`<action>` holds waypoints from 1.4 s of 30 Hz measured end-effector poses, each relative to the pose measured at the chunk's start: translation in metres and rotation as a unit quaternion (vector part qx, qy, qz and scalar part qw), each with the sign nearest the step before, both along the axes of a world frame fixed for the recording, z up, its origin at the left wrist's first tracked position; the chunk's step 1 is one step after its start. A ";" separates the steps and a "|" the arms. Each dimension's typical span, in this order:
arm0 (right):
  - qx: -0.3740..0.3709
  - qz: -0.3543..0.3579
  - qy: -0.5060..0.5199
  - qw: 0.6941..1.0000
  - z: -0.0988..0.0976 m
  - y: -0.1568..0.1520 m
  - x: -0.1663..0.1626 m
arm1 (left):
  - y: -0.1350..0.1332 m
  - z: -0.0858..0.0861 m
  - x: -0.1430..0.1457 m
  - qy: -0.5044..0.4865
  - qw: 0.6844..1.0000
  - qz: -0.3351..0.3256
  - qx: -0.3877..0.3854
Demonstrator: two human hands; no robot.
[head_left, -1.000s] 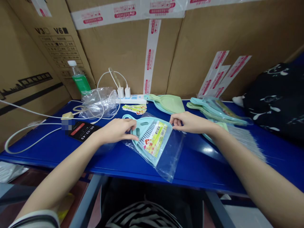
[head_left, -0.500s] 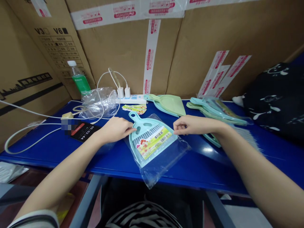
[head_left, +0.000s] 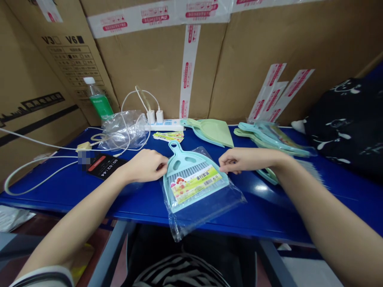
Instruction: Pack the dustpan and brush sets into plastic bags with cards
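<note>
A light blue dustpan [head_left: 181, 156] lies on the table in front of me, its handle pointing away. A small grey-bristled brush [head_left: 191, 170] rests in the pan, with a yellow and white printed label card [head_left: 194, 185] across it. The set is inside a clear plastic bag [head_left: 203, 217], whose loose end hangs towards me over the table edge. My left hand [head_left: 149, 165] is closed in a pinch on the bag at the pan's left side. On the right, my right hand [head_left: 236, 160] pinches the bag's other side with its fingers curled. The fingertips are partly hidden.
Behind lie green and blue dustpans [head_left: 215, 131] and several label cards [head_left: 169, 136]. Bagged dustpans [head_left: 275, 139] are stacked at the right. A phone [head_left: 104, 165], white cables, a power strip [head_left: 167, 124], crumpled plastic [head_left: 122, 129] and a green bottle [head_left: 101, 103] occupy the left.
The bagged dustpan has turned slightly and shifted to the right, its wide edge swinging right. The bag's loose end has moved a little to the left. Both hands stay closed at its sides.
</note>
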State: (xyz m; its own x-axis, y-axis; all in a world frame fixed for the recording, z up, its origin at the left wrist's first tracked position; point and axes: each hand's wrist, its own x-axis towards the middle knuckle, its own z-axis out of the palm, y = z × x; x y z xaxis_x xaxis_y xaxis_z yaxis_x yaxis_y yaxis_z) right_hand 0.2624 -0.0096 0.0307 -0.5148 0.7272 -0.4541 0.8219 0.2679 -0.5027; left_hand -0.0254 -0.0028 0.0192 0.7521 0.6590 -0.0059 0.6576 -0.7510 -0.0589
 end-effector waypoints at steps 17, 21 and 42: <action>-0.071 0.028 0.002 0.997 0.001 -0.008 -0.003 | -0.003 -0.006 0.010 0.026 0.996 0.073 0.043; -0.072 0.022 -0.003 0.997 0.000 -0.008 -0.003 | -0.005 -0.001 0.007 0.019 0.998 0.053 0.014; -0.057 0.021 -0.021 0.998 -0.001 -0.006 -0.003 | -0.002 0.001 0.000 -0.025 0.997 0.021 -0.066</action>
State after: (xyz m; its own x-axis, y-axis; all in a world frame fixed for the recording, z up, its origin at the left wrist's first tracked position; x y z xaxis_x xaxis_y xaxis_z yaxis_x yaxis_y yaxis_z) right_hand 0.2598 -0.0151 0.0296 -0.5225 0.6484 -0.5537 0.8320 0.2456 -0.4975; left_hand -0.0258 -0.0051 0.0207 0.7253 0.6860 -0.0578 0.6884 -0.7218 0.0715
